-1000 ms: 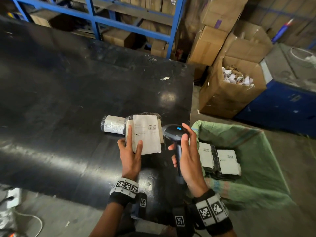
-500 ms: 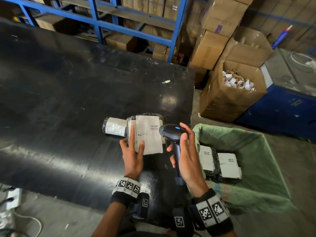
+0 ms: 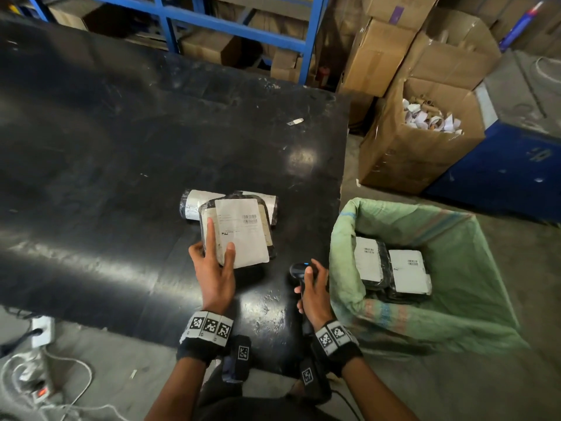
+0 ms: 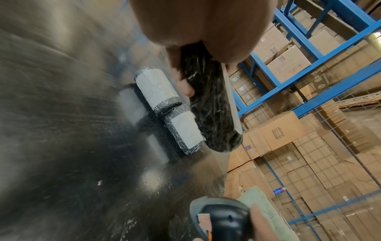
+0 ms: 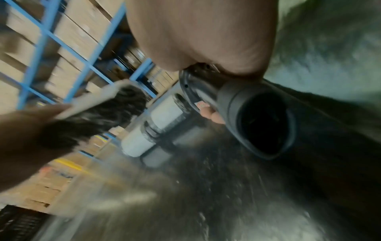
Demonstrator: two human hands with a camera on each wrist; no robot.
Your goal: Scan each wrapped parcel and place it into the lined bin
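My left hand (image 3: 214, 262) grips a black-wrapped parcel (image 3: 239, 230) with a white barcode label, lifted above the black table (image 3: 121, 147); in the left wrist view the held parcel (image 4: 212, 110) is pinched between thumb and fingers. Two more wrapped parcels lie on the table behind it: one to the left (image 3: 194, 203) (image 4: 154, 88) and one to the right (image 3: 267, 202) (image 4: 183, 130). My right hand (image 3: 312, 287) holds a black barcode scanner (image 3: 299, 270) (image 5: 255, 120) near the table's right edge. The green-lined bin (image 3: 455, 299) at the right holds two labelled parcels (image 3: 391, 268).
Open cardboard boxes (image 3: 425, 132) stand behind the bin, one filled with paper scraps. Blue shelving (image 3: 236, 28) with cartons runs along the back. A blue cabinet (image 3: 510, 165) is at the far right. Cables and a power strip (image 3: 39, 387) lie on the floor at the left.
My right hand has pulled the scanner back and down, away from the parcel's label towards the table's near right edge. My left hand still holds the parcel, now raised slightly.
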